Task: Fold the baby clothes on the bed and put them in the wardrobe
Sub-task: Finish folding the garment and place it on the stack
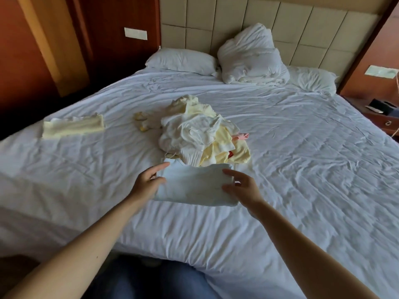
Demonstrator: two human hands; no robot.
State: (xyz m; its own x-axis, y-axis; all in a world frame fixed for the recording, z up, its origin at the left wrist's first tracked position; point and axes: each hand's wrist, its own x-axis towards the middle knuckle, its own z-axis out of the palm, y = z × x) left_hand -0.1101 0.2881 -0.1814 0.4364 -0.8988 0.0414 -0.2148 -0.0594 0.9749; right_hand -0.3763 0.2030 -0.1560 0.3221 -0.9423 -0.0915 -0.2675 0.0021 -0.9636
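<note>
1. White-sheeted bed (302, 169) fills the frame; a folded yellow garment (72, 127) lies at centre left.
2. Left hand (149, 182) pinches the white garment (194, 187) in mid-frame, just below the unfolded pile (200, 134).
3. Right hand (243, 187), fingers spread and relaxed, touches its right edge. The fold looks nearly finished; next, probably set it aside.

head cam | looks forward-down | close over bed (280, 147) foot | 1 view

Place: bedroom, hotel-like
Evidence: wide bed (280, 147) with white sheet, pillows (183, 60), padded headboard (302, 26), wood-panelled walls (103, 39), nightstand (384, 117)
</note>
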